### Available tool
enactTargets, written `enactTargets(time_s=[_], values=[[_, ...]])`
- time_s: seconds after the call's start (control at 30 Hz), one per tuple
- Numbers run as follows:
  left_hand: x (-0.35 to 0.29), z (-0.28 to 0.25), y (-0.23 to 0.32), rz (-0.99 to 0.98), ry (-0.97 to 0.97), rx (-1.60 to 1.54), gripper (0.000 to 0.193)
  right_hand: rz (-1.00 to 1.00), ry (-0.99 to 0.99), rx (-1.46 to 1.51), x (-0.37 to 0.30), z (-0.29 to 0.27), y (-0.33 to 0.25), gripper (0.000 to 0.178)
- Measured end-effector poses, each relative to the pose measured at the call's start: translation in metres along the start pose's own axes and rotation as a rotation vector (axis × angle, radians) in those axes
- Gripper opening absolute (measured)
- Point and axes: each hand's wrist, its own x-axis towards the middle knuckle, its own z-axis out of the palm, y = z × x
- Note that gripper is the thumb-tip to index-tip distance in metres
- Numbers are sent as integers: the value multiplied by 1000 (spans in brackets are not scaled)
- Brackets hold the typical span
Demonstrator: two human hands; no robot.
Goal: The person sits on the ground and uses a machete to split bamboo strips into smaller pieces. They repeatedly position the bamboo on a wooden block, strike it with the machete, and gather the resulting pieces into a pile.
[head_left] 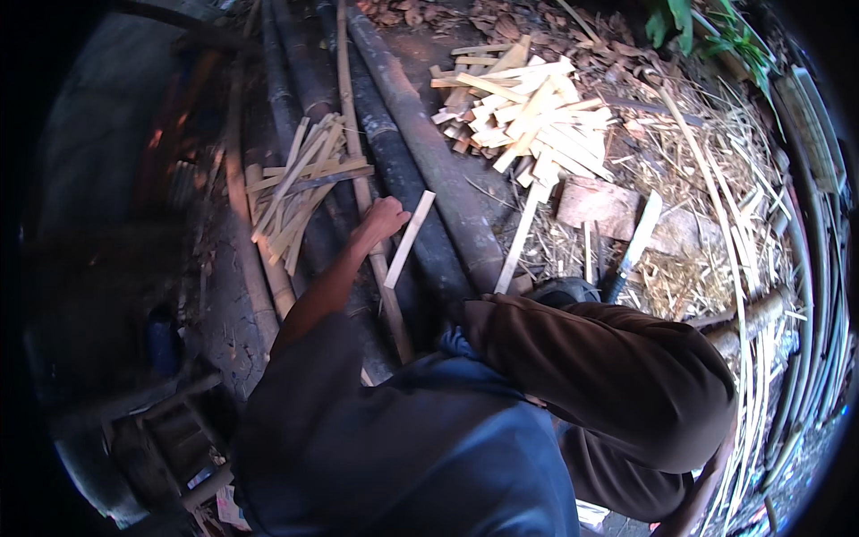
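My left hand (386,218) is stretched out over dark bamboo poles, its fingers closed at the edge of a pale, flat bamboo strip (411,239). The strip slants up and to the right from the hand, apparently pinched there, though the fingertips are hidden. Just left of the hand, a loose bundle of split bamboo strips (295,192) lies across the poles. My right hand does not show; my shirt and brown-trousered leg fill the lower middle. Beyond that leg a knife (638,237) with a pale blade and dark handle leans by a wooden block.
A large heap of short pale strips (537,116) lies on the ground at the far right. Long bamboo poles (380,134) run away from me. The wooden block (598,206) sits among shavings. Long thin strips (743,268) and a bundle of poles (810,268) line the right side.
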Motion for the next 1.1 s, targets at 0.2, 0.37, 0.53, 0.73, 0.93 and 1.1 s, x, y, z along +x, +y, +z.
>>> enactTargets(time_s=[0.2, 0.37, 0.53, 0.73, 0.93, 1.1], values=[[3, 38, 105, 46, 66, -365, 33, 118, -55, 85, 0, -12, -18, 42], [14, 89, 176, 48, -23, -528, 40, 28, 41, 253, 2, -3, -8, 42], [45, 119, 195, 64, -159, -419, 34, -85, 113, 128, -14, -12, -28, 42], [40, 62, 176, -15, -491, -888, 21, 3, 113, 159, -24, -11, -27, 42], [20, 14, 112, -119, -728, -856, 18, 20, 54, 138, -13, -6, -17, 42], [-9, 4, 90, -84, -680, -711, 20, 89, -19, 177, 7, 7, 25, 41]])
